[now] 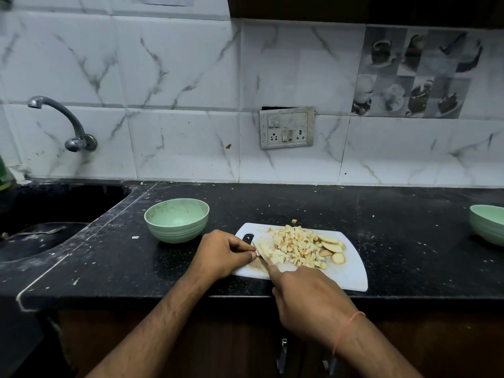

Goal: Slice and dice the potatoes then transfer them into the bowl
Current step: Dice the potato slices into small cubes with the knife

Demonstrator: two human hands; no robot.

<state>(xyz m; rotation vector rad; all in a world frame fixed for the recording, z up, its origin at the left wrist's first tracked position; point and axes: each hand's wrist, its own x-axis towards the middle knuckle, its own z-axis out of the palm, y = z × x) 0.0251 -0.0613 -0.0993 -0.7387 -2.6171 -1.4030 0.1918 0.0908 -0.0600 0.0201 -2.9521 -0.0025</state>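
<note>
Head view: your right hand (308,298) grips the knife (260,252) beside the diced potatoes (296,248) on the cutting board (346,274); your left hand (222,253), fingers curled, pinches the blade tip.

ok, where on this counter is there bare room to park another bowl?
Free: the dark counter between the cutting board and the right-hand green bowl, and the strip behind the board up to the tiled wall. Crowded: around the left green bowl, where the left hand, right hand and knife work the diced potato.
</note>
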